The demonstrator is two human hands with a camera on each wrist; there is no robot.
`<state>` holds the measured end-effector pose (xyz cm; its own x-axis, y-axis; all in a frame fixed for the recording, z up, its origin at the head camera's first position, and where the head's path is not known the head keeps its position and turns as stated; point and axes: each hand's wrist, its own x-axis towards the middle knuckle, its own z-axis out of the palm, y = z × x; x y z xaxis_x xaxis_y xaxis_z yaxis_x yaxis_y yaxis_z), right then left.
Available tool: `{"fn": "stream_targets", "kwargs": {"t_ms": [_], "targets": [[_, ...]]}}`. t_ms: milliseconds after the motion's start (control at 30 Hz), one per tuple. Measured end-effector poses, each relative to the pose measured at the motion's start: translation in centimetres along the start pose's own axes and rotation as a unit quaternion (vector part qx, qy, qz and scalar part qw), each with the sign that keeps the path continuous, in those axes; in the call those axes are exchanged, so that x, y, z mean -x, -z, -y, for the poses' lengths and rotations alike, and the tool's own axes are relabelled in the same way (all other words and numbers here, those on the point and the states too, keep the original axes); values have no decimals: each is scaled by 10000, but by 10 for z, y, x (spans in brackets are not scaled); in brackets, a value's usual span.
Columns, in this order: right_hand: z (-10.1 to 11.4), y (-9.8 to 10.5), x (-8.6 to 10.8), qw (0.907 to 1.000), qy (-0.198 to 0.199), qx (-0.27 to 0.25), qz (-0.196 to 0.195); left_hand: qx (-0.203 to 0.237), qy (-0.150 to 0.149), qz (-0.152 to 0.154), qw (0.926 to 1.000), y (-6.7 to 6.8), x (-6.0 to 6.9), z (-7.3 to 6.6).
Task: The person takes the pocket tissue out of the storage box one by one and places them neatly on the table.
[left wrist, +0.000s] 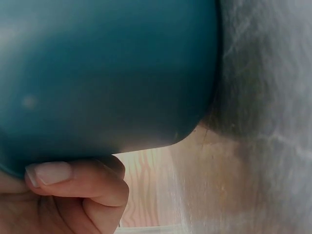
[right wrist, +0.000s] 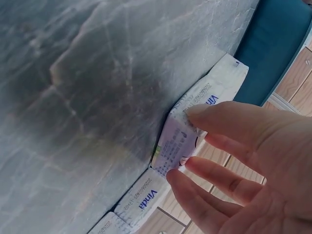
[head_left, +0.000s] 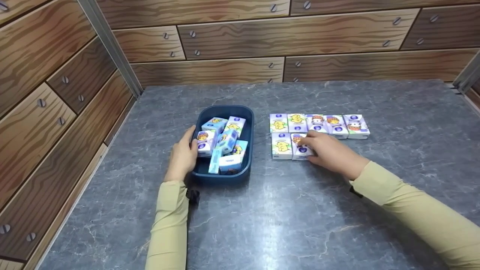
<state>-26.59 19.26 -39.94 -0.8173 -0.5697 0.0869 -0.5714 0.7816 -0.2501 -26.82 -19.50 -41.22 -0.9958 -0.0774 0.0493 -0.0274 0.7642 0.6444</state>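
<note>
A dark blue plastic bin [head_left: 221, 178] holds several small tissue packs [head_left: 206, 142] lying jumbled in blue and purple wrappers. My left hand [head_left: 182, 155] grips the bin's left wall at the rim; the left wrist view shows its fingers [left wrist: 83, 180] curled against the bin. On the table to the right, my right hand [head_left: 332, 153] holds a purple tissue pack [head_left: 300, 152] between thumb and fingertips. This pack lies flat beside another tissue pack [head_left: 281, 147], in front of a back row. The right wrist view shows its purple end [right wrist: 174, 141] between thumb and fingers.
The back row of several tissue packs [head_left: 356, 125] runs side by side along the table. Grey marbled tabletop [head_left: 240, 225] lies beneath everything. Wood-patterned panels [head_left: 300, 33] close off the back and left side.
</note>
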Motion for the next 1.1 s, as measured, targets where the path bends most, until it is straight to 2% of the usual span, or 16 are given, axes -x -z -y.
{"fn": "stream_targets", "kwargs": {"t_ms": [167,400,600,700,800,967,1100], "targets": [[3,6,-3,9996,-102,117,227,-37,33,54,10000,1,0,-1],[11,20,-12,9959,-306,294,798,89,22,58,9999,2,-1,-1],[19,38,-27,9926,-158,169,1188,190,-48,6,9998,1,1,2],[27,45,-41,9926,-188,38,1196,200,-43,6,9998,1,1,2],[41,51,-57,9944,-196,-50,1036,199,-39,26,9998,1,1,2],[77,58,-85,9970,-89,-347,681,182,-63,-33,9998,0,0,3],[106,56,-110,9985,84,-246,490,164,-136,-111,9997,-1,-1,3]]}}
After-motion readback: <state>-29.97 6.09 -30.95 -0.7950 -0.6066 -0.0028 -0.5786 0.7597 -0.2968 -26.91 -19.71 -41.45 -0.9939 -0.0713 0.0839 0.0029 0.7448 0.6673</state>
